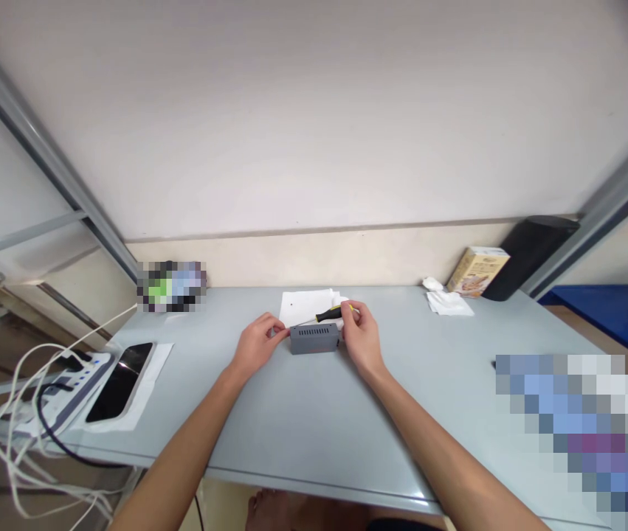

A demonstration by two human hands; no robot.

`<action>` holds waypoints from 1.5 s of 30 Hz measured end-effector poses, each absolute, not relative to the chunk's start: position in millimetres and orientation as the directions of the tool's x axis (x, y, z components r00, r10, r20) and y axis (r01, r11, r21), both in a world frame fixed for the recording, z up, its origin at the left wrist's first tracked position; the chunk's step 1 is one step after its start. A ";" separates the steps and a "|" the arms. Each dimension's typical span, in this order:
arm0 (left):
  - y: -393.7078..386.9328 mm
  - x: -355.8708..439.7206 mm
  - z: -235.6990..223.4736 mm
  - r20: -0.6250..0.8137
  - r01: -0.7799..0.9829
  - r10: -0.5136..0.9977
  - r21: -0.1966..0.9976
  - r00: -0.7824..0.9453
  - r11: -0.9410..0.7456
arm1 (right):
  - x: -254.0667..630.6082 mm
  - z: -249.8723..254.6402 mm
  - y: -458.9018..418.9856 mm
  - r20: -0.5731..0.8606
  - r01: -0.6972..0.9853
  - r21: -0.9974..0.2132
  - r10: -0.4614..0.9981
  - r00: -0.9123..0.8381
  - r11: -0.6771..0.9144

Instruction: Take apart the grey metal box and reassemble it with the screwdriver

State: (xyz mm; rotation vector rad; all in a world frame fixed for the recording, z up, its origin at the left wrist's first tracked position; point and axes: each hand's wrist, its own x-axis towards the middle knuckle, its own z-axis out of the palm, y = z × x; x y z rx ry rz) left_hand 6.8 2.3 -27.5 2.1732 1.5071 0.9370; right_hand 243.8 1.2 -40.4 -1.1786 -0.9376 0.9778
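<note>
A small dark-grey metal box (314, 341) with a row of slots along its upper side stands on edge on the desk. Its left end is at the fingertips of my left hand (258, 344), whose thumb and fingers are drawn together there. In my right hand (362, 338) is a screwdriver (329, 314) with a black and yellow handle. Its thin shaft lies along the top of the box, pointing left toward the left fingertips. The right fingers also sit close to the box's right end. Whether the screwdriver's tip touches a screw is too small to tell.
White paper (305, 304) lies behind the box. At left are a phone (121, 382) on paper and a power strip (70, 394) with tangled cables. A carton (478, 271), crumpled tissue (449, 302) and black cylinder (538, 254) stand back right. Blurred items occupy the right edge.
</note>
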 end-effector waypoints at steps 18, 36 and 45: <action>0.0 7.0 -25.0 0.328 0.677 0.920 0.629 0.215 -0.383 | 243.3 -42.1 2.3 0.130 -0.068 -0.985 0.938 0.320 0.159; -3.9 6.7 -18.8 0.378 0.642 0.895 0.631 0.235 -0.435 | 241.1 -31.7 -2.3 0.189 -0.081 -0.972 0.935 0.301 0.223; -4.1 7.9 -17.8 0.437 0.589 0.878 0.663 0.197 -0.462 | 242.9 -19.0 -4.3 0.113 -0.208 -0.964 0.963 0.246 0.166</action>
